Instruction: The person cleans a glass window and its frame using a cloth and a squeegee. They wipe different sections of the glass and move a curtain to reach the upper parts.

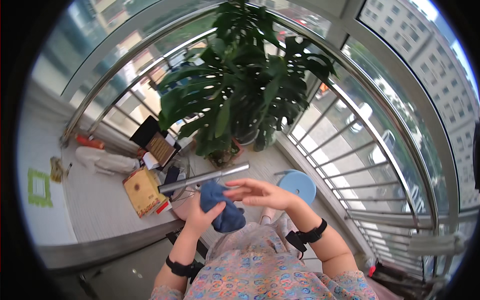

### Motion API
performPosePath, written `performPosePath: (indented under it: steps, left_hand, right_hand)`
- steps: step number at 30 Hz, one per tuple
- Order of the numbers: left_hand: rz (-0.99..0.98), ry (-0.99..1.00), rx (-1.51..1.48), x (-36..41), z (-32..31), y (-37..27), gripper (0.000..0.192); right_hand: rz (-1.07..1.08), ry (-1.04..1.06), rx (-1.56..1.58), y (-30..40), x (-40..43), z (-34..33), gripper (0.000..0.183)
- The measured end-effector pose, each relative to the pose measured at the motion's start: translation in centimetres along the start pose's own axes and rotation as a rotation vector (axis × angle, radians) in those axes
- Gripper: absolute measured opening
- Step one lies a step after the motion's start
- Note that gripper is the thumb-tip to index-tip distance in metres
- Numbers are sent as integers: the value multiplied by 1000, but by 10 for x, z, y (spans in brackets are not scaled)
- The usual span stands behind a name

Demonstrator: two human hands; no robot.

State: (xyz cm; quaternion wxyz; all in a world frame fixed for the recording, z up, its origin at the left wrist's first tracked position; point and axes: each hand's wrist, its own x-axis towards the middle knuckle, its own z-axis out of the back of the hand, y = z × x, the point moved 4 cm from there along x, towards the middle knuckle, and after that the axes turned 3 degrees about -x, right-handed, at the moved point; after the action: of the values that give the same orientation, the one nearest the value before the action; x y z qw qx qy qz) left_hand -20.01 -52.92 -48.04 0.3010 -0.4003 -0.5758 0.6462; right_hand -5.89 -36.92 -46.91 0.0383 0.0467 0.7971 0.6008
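Note:
My left hand [202, 215] grips a dark blue cloth [227, 213], with the thumb pressed across its front. The cloth is bunched and hangs down in front of my patterned clothing. Close to the cloth's right side is my right hand [262, 193], its fingers apart and pointing left, holding nothing. Just beyond both hands a shiny metal tube [210, 175] lies slantwise, with a thinner section at its right end. What supports the tube is hidden.
On the left, a wooden-topped surface [97, 198] bears a yellow box [144, 189], an open dark case [159, 146] and a white wrapped item [107, 159]. A large potted monstera [232, 82] stands ahead. A blue stool [298, 185] is beside the metal railing [360, 123].

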Motion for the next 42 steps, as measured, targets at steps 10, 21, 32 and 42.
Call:
performPosePath:
  steps: [10, 21, 32, 42]
  left_hand:
    - [229, -151, 49, -77, 91, 85, 39]
    - [394, -431, 44, -163, 96, 153, 42]
    - [535, -555, -182, -207, 84, 198, 48]
    - [515, -558, -246, -214, 106, 199, 48]
  right_hand:
    - [-826, -1025, -838, -375, -188, 192, 45]
    - [-1052, -996, -898, -504, -202, 241, 58]
    - [-1207, -795, -670, -509, -193, 259, 67]
    - [-1112, -520, -1191, -487, -87, 154, 87]
